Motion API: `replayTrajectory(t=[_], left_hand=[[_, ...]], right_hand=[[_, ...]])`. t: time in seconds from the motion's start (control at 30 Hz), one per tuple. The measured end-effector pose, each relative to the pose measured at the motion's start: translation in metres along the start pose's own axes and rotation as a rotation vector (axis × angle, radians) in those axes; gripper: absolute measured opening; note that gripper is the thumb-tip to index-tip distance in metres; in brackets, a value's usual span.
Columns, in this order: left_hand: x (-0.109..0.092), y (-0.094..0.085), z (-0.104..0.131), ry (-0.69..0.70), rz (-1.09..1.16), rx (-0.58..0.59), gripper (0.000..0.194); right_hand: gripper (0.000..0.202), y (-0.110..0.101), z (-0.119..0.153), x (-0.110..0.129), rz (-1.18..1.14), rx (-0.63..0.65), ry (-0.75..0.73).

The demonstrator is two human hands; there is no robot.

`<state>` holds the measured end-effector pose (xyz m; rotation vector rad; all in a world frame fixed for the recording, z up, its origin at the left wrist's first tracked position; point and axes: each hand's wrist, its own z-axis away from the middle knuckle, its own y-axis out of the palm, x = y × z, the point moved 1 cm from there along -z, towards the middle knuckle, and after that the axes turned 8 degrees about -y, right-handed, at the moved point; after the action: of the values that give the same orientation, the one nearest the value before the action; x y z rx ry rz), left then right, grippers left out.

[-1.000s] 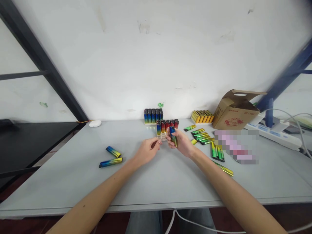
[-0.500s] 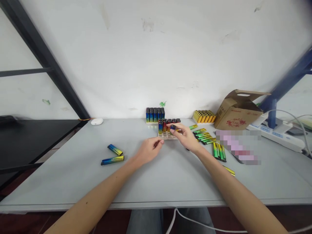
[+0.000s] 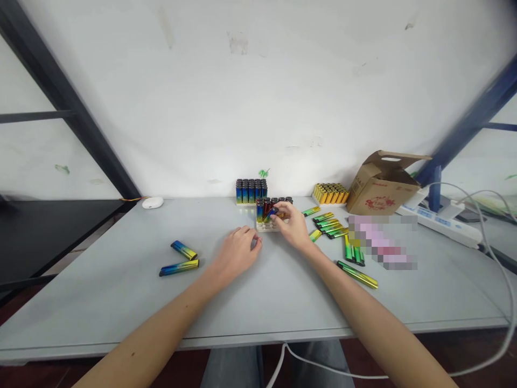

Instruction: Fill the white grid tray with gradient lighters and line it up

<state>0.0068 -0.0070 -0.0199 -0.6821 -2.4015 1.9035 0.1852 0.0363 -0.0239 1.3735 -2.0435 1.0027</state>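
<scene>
Pinching a blue-and-yellow lighter (image 3: pixel 270 215) between thumb and fingers, our right hand (image 3: pixel 293 223) is closed around it at the pale tray (image 3: pixel 264 227), toward the bench's far edge. Lighter tilted; whether its lower end sits in a hole, we cannot tell. Upright lighters, blue and red, occupy the tray's left end and back. Our left hand (image 3: pixel 238 250), palm down on the bench (image 3: pixel 262 307), half open, fingers loosely bent, no hold visible; nearest to the tray's near left corner. Two blue-yellow lighters (image 3: pixel 180 268) lie toward the bench's left edge. Right of the tray: loose green-yellow lighters (image 3: pixel 357 275). Along the far edge: a blue block of lighters (image 3: pixel 251 192), a yellow block (image 3: pixel 331 194), an open carton (image 3: pixel 377 194).
</scene>
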Motion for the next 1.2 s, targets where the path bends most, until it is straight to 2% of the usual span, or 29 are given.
replayTrajectory(t=[0.1, 0.17, 0.27, 0.43, 0.57, 0.7, 0.8, 0.9, 1.03, 1.1, 1.2], left_hand=[[-0.005, -0.002, 0.006, -0.086, -0.189, -0.025, 0.029], [-0.007, -0.005, 0.008, -0.141, -0.3, -0.084, 0.035], [0.002, -0.009, 0.006, -0.227, -0.379, -0.144, 0.045], [0.045, -0.007, -0.009, -0.448, -0.344, 0.013, 0.071], [0.069, 0.006, -0.019, -0.584, -0.277, 0.156, 0.078], [0.071, 0.015, -0.022, -0.575, -0.213, 0.094, 0.077], [0.068, 0.014, -0.022, -0.537, -0.217, 0.051, 0.071], [0.065, 0.006, -0.022, -0.497, -0.256, 0.071, 0.064], [0.063, -0.011, -0.019, -0.445, -0.233, 0.168, 0.06], [0.066, -0.019, -0.013, -0.411, -0.223, 0.204, 0.06], [0.076, -0.025, 0.004, -0.406, -0.28, 0.181, 0.065]], right_hand=[[0.024, -0.001, 0.0, -0.003, 0.062, -0.006, -0.03], [0.025, -0.001, 0.0, -0.005, 0.127, -0.001, -0.079], [0.027, 0.0, 0.001, -0.006, 0.2, 0.009, -0.132], [0.027, 0.001, 0.002, -0.006, 0.173, 0.034, -0.096], [0.027, 0.0, 0.002, -0.006, 0.137, 0.029, -0.092], [0.029, 0.001, 0.003, -0.007, 0.129, 0.043, -0.054], [0.024, 0.003, 0.004, -0.007, 0.183, 0.037, -0.056], [0.024, 0.003, 0.005, -0.006, 0.323, 0.011, -0.127], [0.026, 0.002, 0.005, -0.002, 0.48, 0.025, -0.203], [0.029, 0.002, 0.005, -0.002, 0.539, 0.042, -0.191], [0.035, 0.001, 0.004, -0.001, 0.598, 0.056, -0.198]])
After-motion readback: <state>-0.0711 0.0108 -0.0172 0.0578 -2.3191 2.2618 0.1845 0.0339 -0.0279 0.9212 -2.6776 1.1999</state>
